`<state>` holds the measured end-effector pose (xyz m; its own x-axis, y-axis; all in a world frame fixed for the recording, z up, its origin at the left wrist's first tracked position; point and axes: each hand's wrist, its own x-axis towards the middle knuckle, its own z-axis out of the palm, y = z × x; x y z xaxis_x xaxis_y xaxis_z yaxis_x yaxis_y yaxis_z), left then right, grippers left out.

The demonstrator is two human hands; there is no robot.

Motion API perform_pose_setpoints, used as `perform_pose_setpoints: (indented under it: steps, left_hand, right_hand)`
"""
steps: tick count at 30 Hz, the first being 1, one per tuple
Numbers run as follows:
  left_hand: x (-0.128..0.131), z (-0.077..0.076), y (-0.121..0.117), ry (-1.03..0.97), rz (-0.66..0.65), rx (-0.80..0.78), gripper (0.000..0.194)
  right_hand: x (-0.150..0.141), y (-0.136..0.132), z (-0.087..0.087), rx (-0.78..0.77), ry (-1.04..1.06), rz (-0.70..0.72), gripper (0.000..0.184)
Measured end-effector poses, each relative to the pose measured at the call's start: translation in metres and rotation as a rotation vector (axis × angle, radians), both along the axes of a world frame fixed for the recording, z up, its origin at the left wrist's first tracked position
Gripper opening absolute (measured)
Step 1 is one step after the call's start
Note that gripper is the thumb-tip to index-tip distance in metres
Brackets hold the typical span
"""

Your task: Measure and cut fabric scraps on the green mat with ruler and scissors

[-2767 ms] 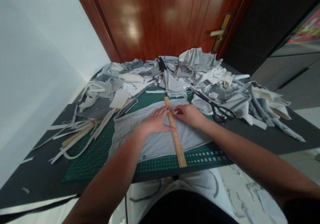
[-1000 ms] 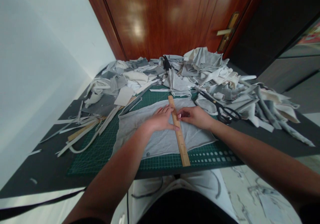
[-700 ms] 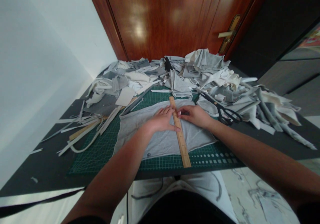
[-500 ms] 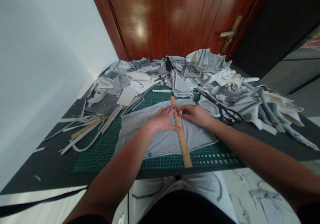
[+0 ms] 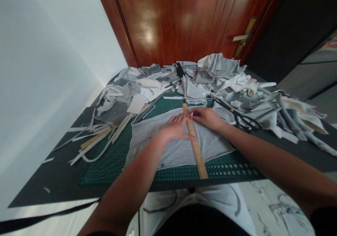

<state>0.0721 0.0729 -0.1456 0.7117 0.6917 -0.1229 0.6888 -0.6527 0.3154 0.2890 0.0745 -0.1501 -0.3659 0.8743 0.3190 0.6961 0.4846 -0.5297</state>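
"Grey cloth (image 5: 181, 152): where does it lie?"

"Flat on the green mat (image 5: 105, 169), on the dark surface (image 5: 63, 174); a brown door (image 5: 179, 22) stands beyond it, a white wall (image 5: 52, 36) to its left."

"And the hands?"

"The left hand (image 5: 179, 128) spreads over cloth and wooden ruler (image 5: 197, 152); the right hand (image 5: 207, 118) pinches a small pale piece (image 5: 191, 114)."

"Anything crowding it?"

"Scraps (image 5: 218, 75) heap beyond the cloth, scissors (image 5: 234, 112) lie to its right, strips (image 5: 91, 149) to its left."
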Motion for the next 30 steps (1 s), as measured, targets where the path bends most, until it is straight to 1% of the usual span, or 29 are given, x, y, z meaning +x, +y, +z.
perform_pose_setpoints:
  steps: [3, 7, 13, 21, 30]
  left_hand:
    - [0.000, -0.001, 0.001, -0.010, -0.009, 0.000, 0.122]
    - [0.000, 0.001, 0.000, -0.005, 0.000, -0.014, 0.124]
    - [0.001, 0.005, -0.001, -0.009, 0.006, -0.018, 0.115]
    - [0.002, 0.008, -0.002, 0.015, 0.015, -0.028, 0.113]
    - [0.002, 0.010, -0.003, 0.032, 0.026, -0.033, 0.110]
  right_hand:
    - [-0.001, 0.006, -0.001, 0.010, -0.022, -0.036, 0.017]
    - [-0.001, 0.014, -0.001, 0.020, -0.024, -0.058, 0.020]
    - [-0.001, 0.031, -0.003, 0.027, 0.015, -0.066, 0.020]
    - [-0.001, 0.051, -0.008, 0.040, 0.027, -0.085, 0.021]
    - [-0.001, 0.065, -0.007, 0.038, 0.036, -0.092, 0.014]
